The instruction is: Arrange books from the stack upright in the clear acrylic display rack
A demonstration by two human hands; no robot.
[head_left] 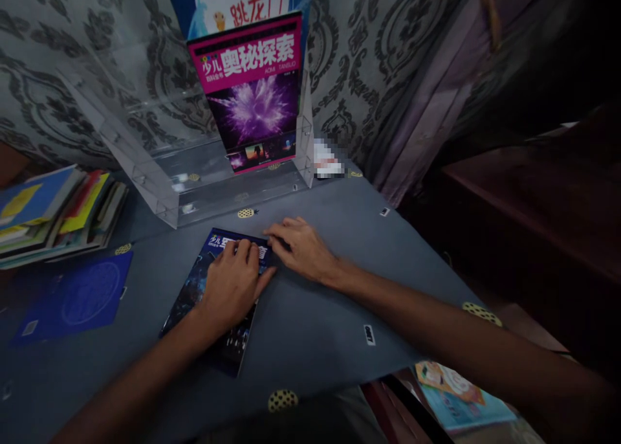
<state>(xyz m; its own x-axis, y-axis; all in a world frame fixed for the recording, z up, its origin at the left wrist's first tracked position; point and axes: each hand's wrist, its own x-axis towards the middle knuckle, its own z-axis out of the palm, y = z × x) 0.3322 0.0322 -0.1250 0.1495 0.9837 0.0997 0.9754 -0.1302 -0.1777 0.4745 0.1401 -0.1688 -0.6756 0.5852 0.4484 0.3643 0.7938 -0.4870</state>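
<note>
A dark blue book (191, 285) with white characters lies face up and slightly tilted on the grey-blue tablecloth (320, 340). My left hand (233, 279) rests flat on its cover, fingers toward the title and thumb spread to the right, covering part of the front. Just right of the book's upper right corner is my right hand (305, 250), its fingertips by that corner; whether they touch it is hard to tell. Behind both hands a clear acrylic stand (167, 204) holds an upright pink and purple book (257, 107), with a blue book (242, 0) behind it.
At the left is a stack of books (63, 217), with a flat blue book (80, 295) in front of it. Patterned curtains (349, 62) hang behind the table. Below the table's right edge lie colourful books (456, 405). A white item (327, 162) sits beside the stand.
</note>
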